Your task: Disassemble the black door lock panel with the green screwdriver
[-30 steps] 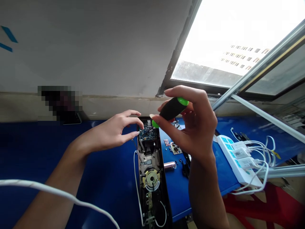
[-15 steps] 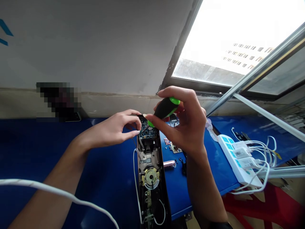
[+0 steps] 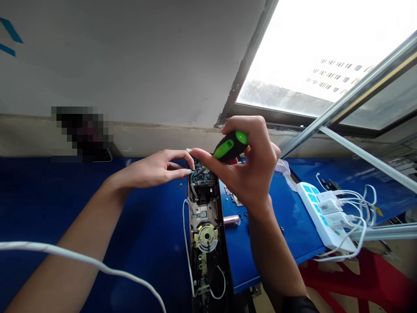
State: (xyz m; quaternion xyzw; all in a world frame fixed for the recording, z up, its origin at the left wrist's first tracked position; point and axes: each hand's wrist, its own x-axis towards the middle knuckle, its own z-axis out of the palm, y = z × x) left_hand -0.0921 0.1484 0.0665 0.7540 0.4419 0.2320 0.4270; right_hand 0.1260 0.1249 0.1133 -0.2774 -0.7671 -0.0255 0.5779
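Observation:
A screwdriver (image 3: 230, 147) with a black and green handle is gripped in my right hand (image 3: 252, 169). It slants down to the left, its shaft over a circuit board (image 3: 203, 179); I cannot tell what its tip touches. My left hand (image 3: 159, 167) has its thumb and fingertips pinched together at the board's left edge, beside a thin wire; what they hold is too small to make out. The board sits at the far end of a long black housing (image 3: 227, 261), which lies open lengthwise. Nearer me inside it are a round brass-coloured part (image 3: 207, 235) and several metal brackets.
On the blue tabletop (image 3: 153, 243) right of the housing lie a pink cylinder (image 3: 232, 220) and small loose parts. A white power strip (image 3: 321, 221) with plugs and cables stands farther right. A white cable (image 3: 97, 263) crosses over my left forearm. A dark blurred-out device (image 3: 87, 134) leans on the wall.
My right hand has moved left, closer to the left hand, and the screwdriver handle has turned so a green patch shows. The left thumb and fingers have closed together at the board's edge.

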